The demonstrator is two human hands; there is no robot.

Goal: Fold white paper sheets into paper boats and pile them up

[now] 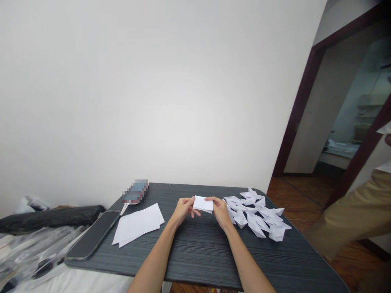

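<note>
Pinching the left edge of a small, white, folded rectangle of paper (203, 202) with the thumb and finger of the left hand (184, 209), with the other fingers loose and a bit spread underneath. Pinching the right edge with the right hand (221, 210). Holding the paper in front, over the middle of a dark grey, streaky table (198, 252).

Just beside the right hand, can see a bunch of pointy, white, folded-paper shapes (256, 215), crowded close together (a bit like stars). To the left, can spot flat, plain, white paper sheets (137, 224), partly overlapping. At the table's left edge, can see a flat, black phone with round corners (93, 236). Behind the sheets, can make out a blurry, blocky, blue-and-red thing (136, 191) (cannot tell what). Far right, can see a person in tan trousers (348, 211).
</note>
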